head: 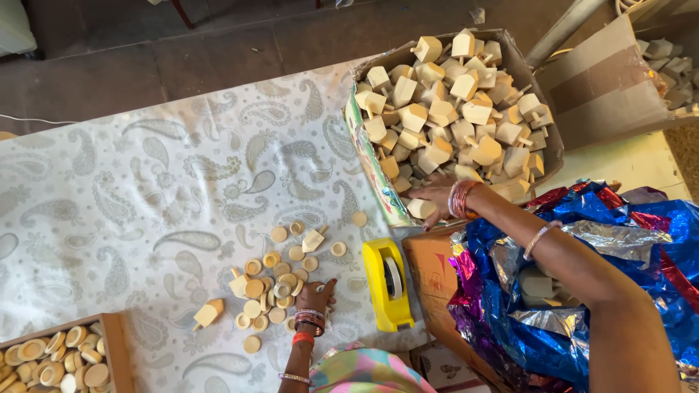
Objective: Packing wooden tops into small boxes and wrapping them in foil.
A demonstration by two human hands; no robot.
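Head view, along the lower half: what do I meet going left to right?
Wooden tray of discs → lone wooden top → loose pile of discs → left hand → yellow tape dispenser → right hand at the cardboard box of tops → shiny blue foil.

Wooden tray [109,342] cut off bottom-left.

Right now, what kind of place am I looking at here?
Probably a small craft or toy-assembly workspace set up on the floor. A cardboard box is heaped with unpainted wooden tops, loose wooden discs lie on a patterned cloth, and a yellow tape dispenser sits beside shiny foil wrap.
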